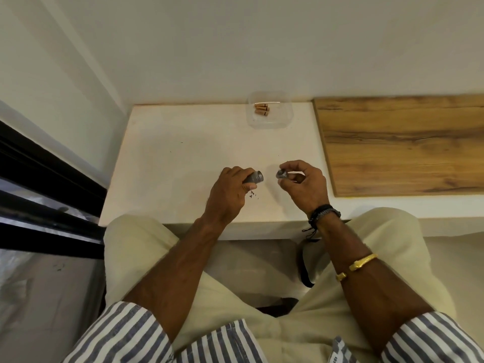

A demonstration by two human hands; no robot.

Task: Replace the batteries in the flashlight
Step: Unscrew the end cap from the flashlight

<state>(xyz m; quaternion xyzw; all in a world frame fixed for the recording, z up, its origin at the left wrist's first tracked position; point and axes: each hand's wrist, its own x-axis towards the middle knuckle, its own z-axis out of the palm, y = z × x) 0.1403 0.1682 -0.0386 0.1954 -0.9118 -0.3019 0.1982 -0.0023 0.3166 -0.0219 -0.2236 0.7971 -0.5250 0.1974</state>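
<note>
I see the left hand (226, 191) clamped around the flashlight (253, 177) above the desk (170, 153), its open end facing right. The right hand (305, 186) pinches the cap (281, 174), a small gap away. So the opening is done, I think; the exchange remains. Batteries (262, 110) wait in a tray (284, 119) far back. Whether old cells remain inside, I cannot tell.

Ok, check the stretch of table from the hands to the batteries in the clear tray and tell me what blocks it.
Nothing visible does. The white table is bare between the right hand, which holds the cap, and the clear tray holding the batteries. The left hand grips the flashlight body.
</note>
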